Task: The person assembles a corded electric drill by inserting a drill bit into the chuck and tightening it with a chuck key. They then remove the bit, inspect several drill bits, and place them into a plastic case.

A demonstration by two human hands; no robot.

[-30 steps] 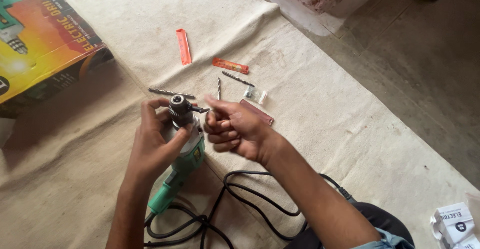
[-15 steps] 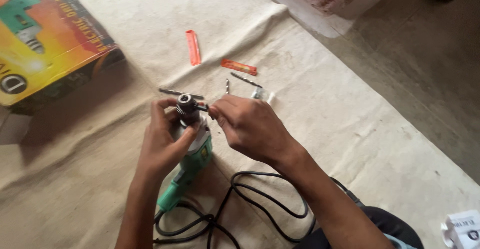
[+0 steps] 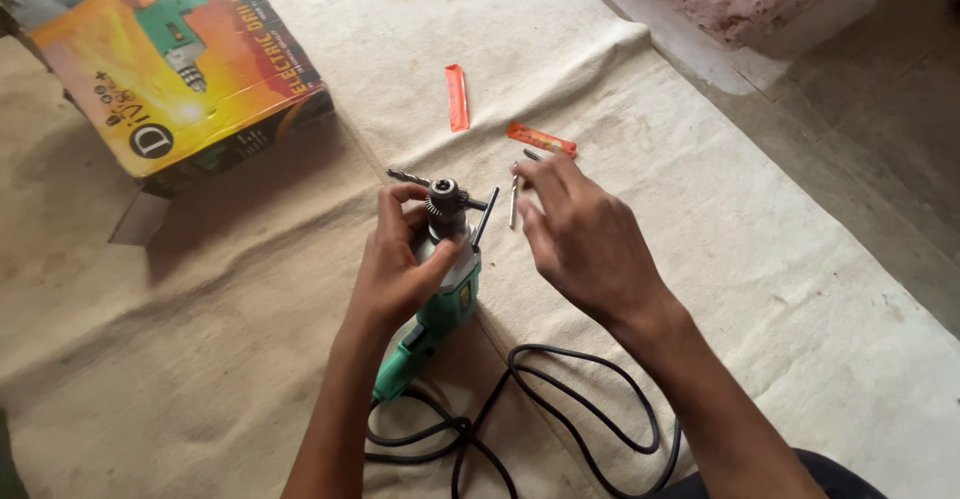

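My left hand (image 3: 400, 264) grips the body of a green electric drill (image 3: 440, 309), held upright on the cloth with its metal chuck (image 3: 443, 201) facing up. A black chuck key (image 3: 484, 214) sticks out of the chuck's side. My right hand (image 3: 580, 234) hovers just right of the chuck, fingers spread and holding nothing, its fingertips over loose drill bits (image 3: 514, 199). Another drill bit (image 3: 407, 175) lies behind the chuck. The drill's black cord (image 3: 560, 409) coils on the cloth near me.
A yellow and orange cardboard drill box (image 3: 180, 59) lies at the far left. Two orange plastic sleeves (image 3: 456, 97) (image 3: 541, 139) lie beyond the drill. The beige cloth (image 3: 750, 259) ends at bare concrete floor (image 3: 880, 139) on the right.
My right hand let go of the chuck key and opened, lifting slightly to the right. The left hand keeps the drill in place. The view shifted closer.
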